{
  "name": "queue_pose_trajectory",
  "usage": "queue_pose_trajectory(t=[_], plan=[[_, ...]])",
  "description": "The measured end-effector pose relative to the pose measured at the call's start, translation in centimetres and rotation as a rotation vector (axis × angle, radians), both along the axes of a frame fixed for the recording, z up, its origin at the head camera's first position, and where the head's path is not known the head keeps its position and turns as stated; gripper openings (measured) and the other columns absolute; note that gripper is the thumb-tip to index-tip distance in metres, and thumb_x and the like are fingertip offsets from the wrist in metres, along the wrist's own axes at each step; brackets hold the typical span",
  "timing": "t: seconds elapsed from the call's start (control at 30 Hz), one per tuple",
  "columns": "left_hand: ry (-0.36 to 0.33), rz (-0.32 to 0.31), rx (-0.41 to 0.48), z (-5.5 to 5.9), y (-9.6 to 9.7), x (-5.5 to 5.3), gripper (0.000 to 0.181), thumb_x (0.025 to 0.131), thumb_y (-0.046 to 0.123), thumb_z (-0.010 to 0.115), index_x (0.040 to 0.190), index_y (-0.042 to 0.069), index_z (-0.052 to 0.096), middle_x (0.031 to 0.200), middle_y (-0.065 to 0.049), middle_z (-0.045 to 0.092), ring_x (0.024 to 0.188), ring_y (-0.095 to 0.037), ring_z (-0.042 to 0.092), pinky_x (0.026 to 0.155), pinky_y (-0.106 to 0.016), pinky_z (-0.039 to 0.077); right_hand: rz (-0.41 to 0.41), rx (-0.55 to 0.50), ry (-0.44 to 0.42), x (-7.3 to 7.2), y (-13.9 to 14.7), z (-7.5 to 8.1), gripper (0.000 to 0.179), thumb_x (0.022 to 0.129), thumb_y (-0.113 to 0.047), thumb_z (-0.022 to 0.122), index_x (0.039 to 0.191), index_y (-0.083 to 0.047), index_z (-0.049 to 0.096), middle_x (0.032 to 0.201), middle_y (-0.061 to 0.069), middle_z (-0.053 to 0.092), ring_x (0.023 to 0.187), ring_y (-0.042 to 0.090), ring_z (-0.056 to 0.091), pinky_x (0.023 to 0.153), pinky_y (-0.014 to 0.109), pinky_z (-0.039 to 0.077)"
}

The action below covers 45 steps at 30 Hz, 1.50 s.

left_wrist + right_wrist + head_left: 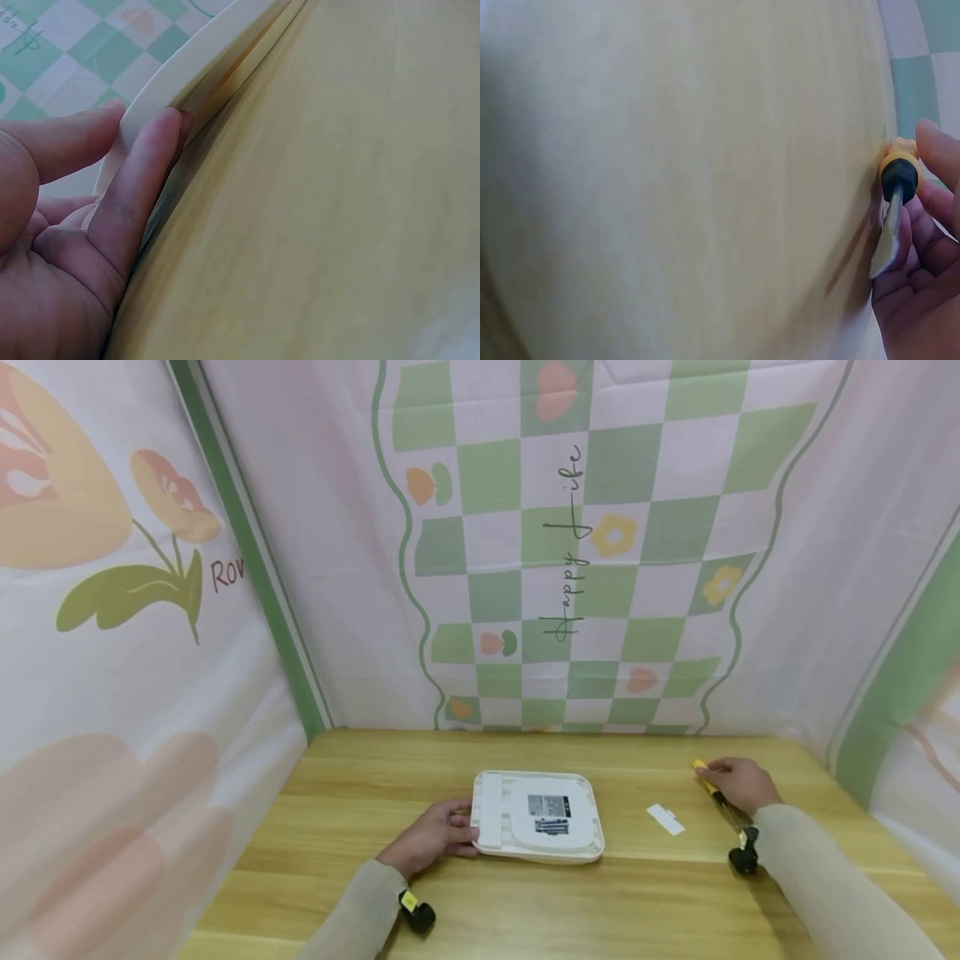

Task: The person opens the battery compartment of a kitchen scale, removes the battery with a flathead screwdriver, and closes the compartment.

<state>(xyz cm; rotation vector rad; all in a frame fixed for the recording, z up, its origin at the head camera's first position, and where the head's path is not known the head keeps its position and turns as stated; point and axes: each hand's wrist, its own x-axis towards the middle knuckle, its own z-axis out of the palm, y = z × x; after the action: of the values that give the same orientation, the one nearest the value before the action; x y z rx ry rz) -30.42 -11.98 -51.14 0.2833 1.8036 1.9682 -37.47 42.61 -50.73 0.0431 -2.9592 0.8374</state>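
Observation:
A white square device [495, 810] with rounded corners lies on the table, its underside facing up. Batteries [552, 827] show in an uncovered compartment below a printed label. My left hand [435, 837] pinches the device's left edge; in the left wrist view the thumb is on one face and the index finger [139, 180] under the rim. Far to the right, my right hand [742, 785] holds a flat-blade screwdriver [702, 772] by its yellow and black handle. Its metal blade [889, 240] points back toward the wrist. A small white battery cover [665, 819] lies between device and screwdriver.
The wooden table [375, 768] meets a printed fabric curtain [495, 593] at its back edge, with more fabric [247, 710] at the left side. Small black cameras [420, 917] are strapped to both wrists.

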Motion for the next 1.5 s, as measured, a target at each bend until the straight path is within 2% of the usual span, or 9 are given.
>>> queue_pose_trajectory(t=[0.47,0.77,0.97,1.23,1.5], plan=[[0.004,-0.005,0.002,0.0,0.0,0.0,0.062,0.090,-0.006,0.063,0.145,-0.008,0.034,0.105,-0.020,0.065,0.093,-0.032,0.067,0.081,-0.040,0.059,0.017,-0.022,-0.016,0.5,0.0,0.3,0.071,0.098,-0.052,0.049,0.124,0.015,0.054,0.121,0.036,0.055,0.106,0.053,0.052,0.084,0.061,0.047],[0.007,-0.005,-0.009,0.1,0.0,-0.1,0.061,0.091,-0.003,0.064,0.145,-0.007,0.036,0.107,-0.020,0.065,0.094,-0.032,0.067,0.081,-0.041,0.059,0.049,-0.027,-0.018,0.7,-1.0,2.4,0.071,0.098,-0.047,0.053,0.126,0.017,0.049,0.121,0.038,0.053,0.107,0.054,0.051,0.087,0.061,0.047],[0.013,-0.009,-0.008,0.0,0.1,0.0,0.060,0.091,-0.004,0.064,0.144,-0.006,0.037,0.105,-0.020,0.065,0.093,-0.031,0.067,0.080,-0.041,0.059,0.077,-0.039,-0.024,0.8,-1.7,3.6,0.073,0.097,-0.050,0.053,0.131,0.014,0.048,0.124,0.037,0.053,0.109,0.053,0.052,0.088,0.061,0.047],[0.012,-0.009,0.017,-0.1,0.2,0.0,0.063,0.090,-0.005,0.064,0.145,-0.009,0.034,0.105,-0.021,0.065,0.092,-0.032,0.067,0.081,-0.041,0.059,0.179,-0.028,0.052,1.0,-3.9,4.8,0.057,0.095,-0.035,0.063,0.125,0.013,0.054,0.112,0.030,0.061,0.101,0.044,0.058,0.083,0.056,0.052],[0.017,-0.005,0.009,0.2,0.1,0.2,0.062,0.090,-0.006,0.063,0.145,-0.010,0.033,0.104,-0.020,0.065,0.091,-0.031,0.067,0.080,-0.040,0.059,0.237,0.011,0.141,1.3,-5.9,5.6,0.042,0.093,-0.027,0.067,0.116,0.009,0.063,0.102,0.019,0.066,0.095,0.037,0.061,0.080,0.053,0.053]])
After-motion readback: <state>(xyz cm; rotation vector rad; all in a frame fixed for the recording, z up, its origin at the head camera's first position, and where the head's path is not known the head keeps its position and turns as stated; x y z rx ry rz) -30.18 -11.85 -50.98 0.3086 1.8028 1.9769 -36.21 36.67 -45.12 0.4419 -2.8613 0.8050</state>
